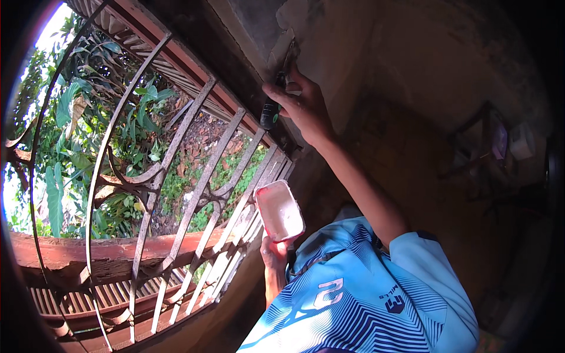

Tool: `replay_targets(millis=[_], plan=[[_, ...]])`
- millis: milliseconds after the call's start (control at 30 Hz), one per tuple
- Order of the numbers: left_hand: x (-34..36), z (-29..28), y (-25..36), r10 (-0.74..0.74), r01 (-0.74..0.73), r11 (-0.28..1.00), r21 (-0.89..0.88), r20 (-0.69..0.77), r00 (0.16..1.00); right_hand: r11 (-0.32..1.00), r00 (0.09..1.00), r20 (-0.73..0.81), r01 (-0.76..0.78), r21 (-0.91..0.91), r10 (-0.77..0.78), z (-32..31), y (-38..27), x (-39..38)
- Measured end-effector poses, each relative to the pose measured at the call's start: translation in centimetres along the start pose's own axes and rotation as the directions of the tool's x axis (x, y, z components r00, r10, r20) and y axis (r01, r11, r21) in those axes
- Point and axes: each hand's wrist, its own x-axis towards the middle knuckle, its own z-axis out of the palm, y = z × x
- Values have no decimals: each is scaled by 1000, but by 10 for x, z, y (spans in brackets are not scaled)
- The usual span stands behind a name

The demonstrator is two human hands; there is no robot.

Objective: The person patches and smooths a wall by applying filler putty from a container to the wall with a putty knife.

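Note:
My left hand (pixel 274 254) is closed on a small rectangular tub (pixel 281 210) with a reddish outside. A whitish paste coats the tub's inside, and it is tilted toward me near the lower corner of the window. Raised against the wall, my right hand (pixel 305 109) grips a putty knife (pixel 270 113) by its black handle. Its narrow blade points up and meets the wall (pixel 318 41) beside the window frame, where a pale, rough patch shows. Shade and my fingers partly hide the blade.
Curved metal window bars (pixel 153 206) and a red wooden frame (pixel 194 65) run along my left, with leafy plants (pixel 65 117) outside. In the dim right side stands a small table or chair (pixel 485 126) with several items by it.

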Motion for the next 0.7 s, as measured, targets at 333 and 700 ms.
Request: replay_targets(millis=[333,700], plan=[[0,-5,2,-1,1,1000,13,18,1000,982,982,-32,187,4,-187,46,21,-46],[17,39,6,-23,11,986,164,68,997,845,800,598,357,-398,-56,-103,16,-110]])
